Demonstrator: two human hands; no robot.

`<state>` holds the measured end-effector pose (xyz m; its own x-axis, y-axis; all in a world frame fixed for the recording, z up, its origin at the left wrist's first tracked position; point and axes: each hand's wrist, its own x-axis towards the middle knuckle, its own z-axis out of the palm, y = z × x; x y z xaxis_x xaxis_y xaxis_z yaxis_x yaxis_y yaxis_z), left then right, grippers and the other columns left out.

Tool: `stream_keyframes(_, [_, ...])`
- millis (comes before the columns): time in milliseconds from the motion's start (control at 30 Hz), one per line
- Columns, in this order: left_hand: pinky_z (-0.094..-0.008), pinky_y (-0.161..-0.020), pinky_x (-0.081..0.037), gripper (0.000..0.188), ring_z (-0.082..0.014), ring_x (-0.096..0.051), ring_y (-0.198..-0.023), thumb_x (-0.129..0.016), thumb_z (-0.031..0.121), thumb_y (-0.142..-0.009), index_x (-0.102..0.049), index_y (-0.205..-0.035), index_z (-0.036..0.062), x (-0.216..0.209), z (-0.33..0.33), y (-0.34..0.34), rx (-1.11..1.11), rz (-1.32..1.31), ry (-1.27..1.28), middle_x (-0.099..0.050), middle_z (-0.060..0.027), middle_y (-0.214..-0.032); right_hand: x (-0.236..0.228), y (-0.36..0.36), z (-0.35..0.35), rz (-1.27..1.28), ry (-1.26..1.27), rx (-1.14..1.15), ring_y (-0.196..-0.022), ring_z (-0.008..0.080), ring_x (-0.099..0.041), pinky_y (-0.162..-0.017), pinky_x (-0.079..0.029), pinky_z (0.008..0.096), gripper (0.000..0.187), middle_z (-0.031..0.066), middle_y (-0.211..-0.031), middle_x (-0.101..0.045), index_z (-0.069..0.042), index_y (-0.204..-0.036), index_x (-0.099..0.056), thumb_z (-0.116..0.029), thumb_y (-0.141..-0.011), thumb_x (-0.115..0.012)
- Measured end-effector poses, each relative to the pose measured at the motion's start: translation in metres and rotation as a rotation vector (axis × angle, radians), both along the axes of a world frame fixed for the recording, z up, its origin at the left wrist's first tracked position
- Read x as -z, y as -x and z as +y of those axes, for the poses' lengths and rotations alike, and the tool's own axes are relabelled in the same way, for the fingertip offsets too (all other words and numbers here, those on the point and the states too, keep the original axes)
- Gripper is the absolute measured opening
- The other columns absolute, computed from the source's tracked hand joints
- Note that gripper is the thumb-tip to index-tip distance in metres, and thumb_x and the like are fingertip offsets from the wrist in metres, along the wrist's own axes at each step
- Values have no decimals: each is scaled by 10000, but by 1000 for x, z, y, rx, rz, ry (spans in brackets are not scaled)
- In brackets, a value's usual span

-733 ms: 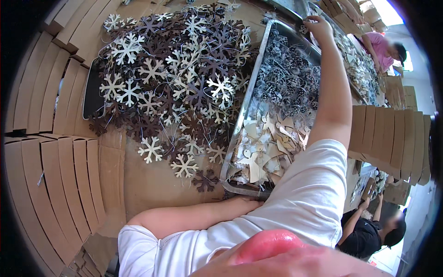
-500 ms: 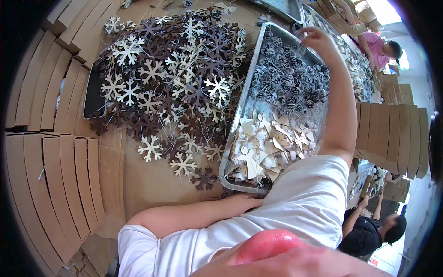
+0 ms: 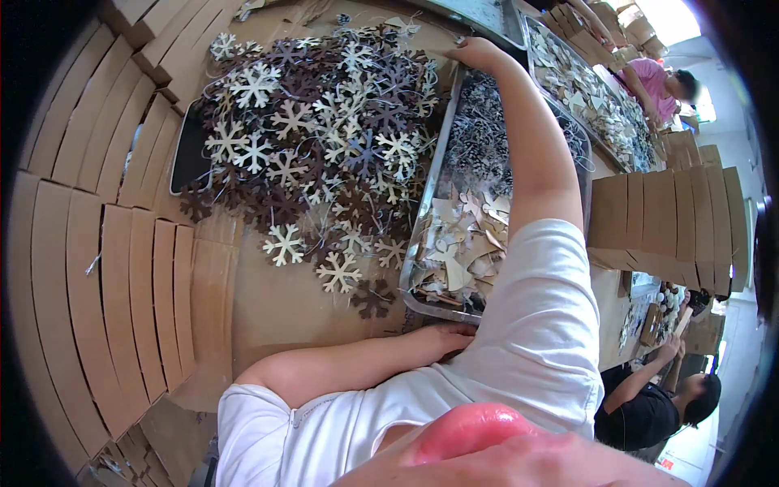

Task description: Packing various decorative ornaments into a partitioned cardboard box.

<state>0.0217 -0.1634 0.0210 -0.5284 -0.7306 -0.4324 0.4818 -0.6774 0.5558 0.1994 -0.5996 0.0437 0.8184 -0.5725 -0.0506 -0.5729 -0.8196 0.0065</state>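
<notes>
My right arm stretches across the metal tray [image 3: 421,223], and my right hand [image 3: 477,53] is at its far left corner. The fingers are drawn together near a small dark bit; what they hold, if anything, is too small to name. In the tray lie frosted pinecones [image 3: 484,134] with wire loops, and nearer me pale wooden cut-outs [image 3: 453,268]. My left hand [image 3: 450,339] rests by the tray's near edge, its fingers partly hidden by my sleeve. To the left is a heap of white and brown snowflake ornaments [image 3: 324,122] with strings.
Stacked cardboard boxes [image 3: 122,300] line the left side; more boxes [image 3: 657,219] stand at right. A second tray of wooden pieces [image 3: 584,89] lies beyond. A person in pink [image 3: 649,89] and a person in black [image 3: 649,414] work at the right. Cardboard [image 3: 276,312] covers the table.
My right hand has moved left from above the pinecones to the tray's far left corner. My left hand stays by the near edge. The view has shifted slightly.
</notes>
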Motion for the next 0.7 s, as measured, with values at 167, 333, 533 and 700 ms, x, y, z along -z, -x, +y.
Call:
stream_keyframes(167, [-204,-642,-405,391,-61,-529,-767,-494,265,-900,-527,-1266,133,33,1,18,-41,118,67,-619,29,-979,1,-2,-6,-379,-235,-79,-873,271,-642,-814,-487,356,387,144,-960,-680,-84,-977,-706,-380,-730,-680])
stream_keyframes(333, [-249,-631,-412,337,-90,-515,-740,-481,243,-901,-575,-1199,117,41,2,31,-96,130,87,-619,5,-923,-10,39,-11,-504,-307,-31,-813,227,-650,-766,-495,306,391,105,-926,-692,-74,-1008,-692,-360,-742,-707])
stream_keyframes(533, [-270,-773,-476,381,-128,-587,-906,-510,165,-906,-501,-1269,50,52,-1,38,-127,117,155,-608,-41,-1093,-26,104,48,-172,-228,-75,-995,274,-609,-864,-479,355,513,165,-1134,-618,-59,-1139,-626,-396,-763,-713])
stream_keyframes(700, [-254,-784,-445,276,-111,-541,-900,-481,153,-922,-552,-1156,23,38,5,31,-174,166,141,-596,-30,-1024,-13,169,121,-177,63,-263,-1341,364,-272,-1082,-265,451,628,154,-1465,-275,-165,-1356,-426,-429,-824,-628])
